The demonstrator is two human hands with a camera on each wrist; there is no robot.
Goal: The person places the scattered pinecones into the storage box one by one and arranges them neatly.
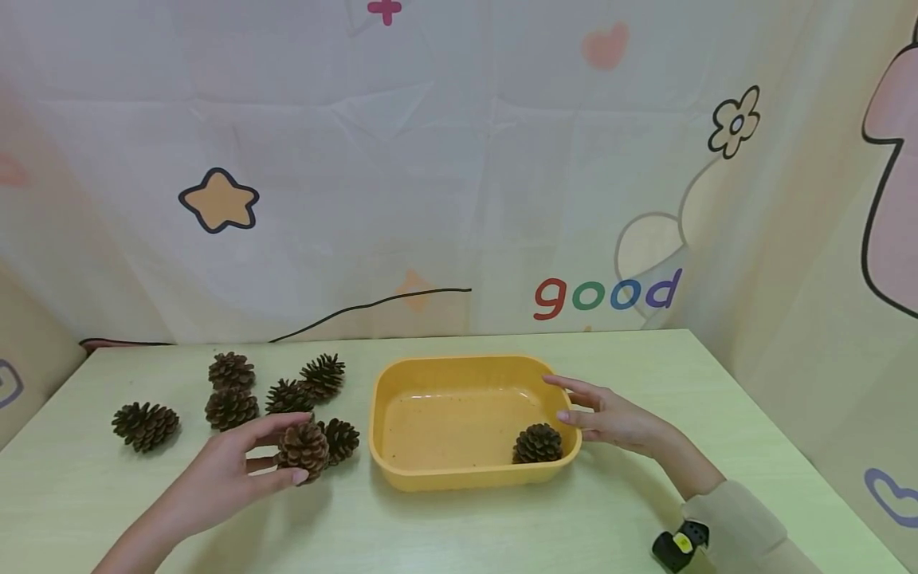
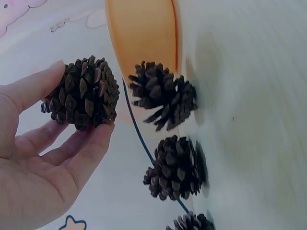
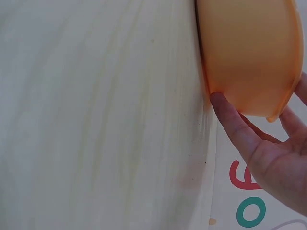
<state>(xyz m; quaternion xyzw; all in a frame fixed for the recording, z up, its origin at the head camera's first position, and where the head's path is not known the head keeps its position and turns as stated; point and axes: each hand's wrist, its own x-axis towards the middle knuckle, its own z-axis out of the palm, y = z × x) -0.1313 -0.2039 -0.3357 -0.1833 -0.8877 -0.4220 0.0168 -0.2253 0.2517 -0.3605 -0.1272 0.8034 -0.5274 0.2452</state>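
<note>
My left hand (image 1: 229, 470) pinches a brown pine cone (image 1: 304, 451) between thumb and fingers, held above the table. In the left wrist view that pine cone (image 2: 86, 93) is up off the surface, its scales spread. My right hand (image 1: 624, 422) holds the right end of a yellow plastic basin (image 1: 473, 478), with some fingers over the rim and others against the outer wall (image 3: 244, 57). One pine cone (image 1: 538, 444) lies inside the basin, in its near right corner.
Left of the basin lie several more pine cones, among them one at the far left (image 1: 146, 426), one at the back (image 1: 323, 376) and one just behind the held cone (image 1: 341, 440). A printed cloth (image 1: 430, 199) hangs behind the pale table (image 1: 459, 534).
</note>
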